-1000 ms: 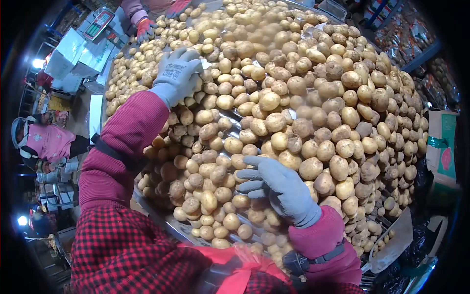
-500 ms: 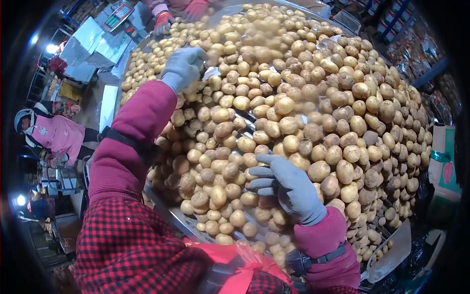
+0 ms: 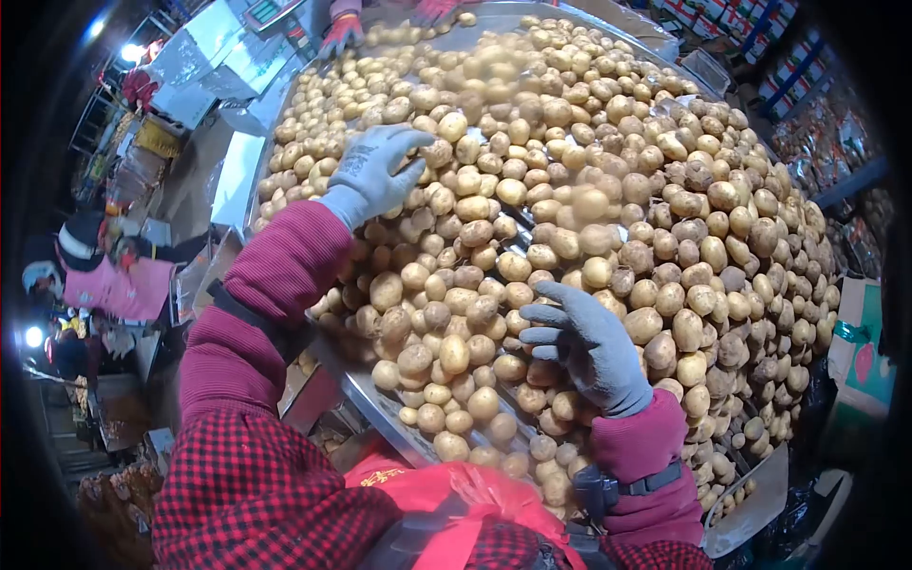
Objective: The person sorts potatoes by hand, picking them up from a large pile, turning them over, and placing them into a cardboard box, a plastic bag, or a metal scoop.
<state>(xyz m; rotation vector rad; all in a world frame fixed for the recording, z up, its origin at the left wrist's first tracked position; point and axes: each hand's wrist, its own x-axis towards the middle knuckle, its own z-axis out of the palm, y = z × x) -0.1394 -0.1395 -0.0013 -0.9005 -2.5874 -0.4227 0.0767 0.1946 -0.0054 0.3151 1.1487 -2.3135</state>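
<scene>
Head view, only one there is: a huge heap of potatoes (image 3: 608, 190) is being held on a big metal tray (image 3: 372, 407), and it's filling pretty much the whole middle and right of the picture. Small, yellowish-brown, a few darker ones mixed in on the right side.

The left hand (image 3: 375, 171), in a grey glove, is being stretched out to the far left part of the heap. It's being laid flat on top of the potatoes with the fingers spread, so it's open and nothing is being gripped.

The right hand (image 3: 594, 347), same grey glove, is being kept much closer in, on the near slope of the heap. Its fingers are being splayed and slightly curled over a few potatoes, touching them, but none is being closed on as far as can be seen.

A red bag (image 3: 456, 489) is being held just below the tray's near edge, between the two plaid sleeves. At the far end of the tray a co-worker's hand (image 3: 340, 33) in a red glove is being rested on the potatoes. White boxes (image 3: 214, 47) are being stacked off to the left.
</scene>
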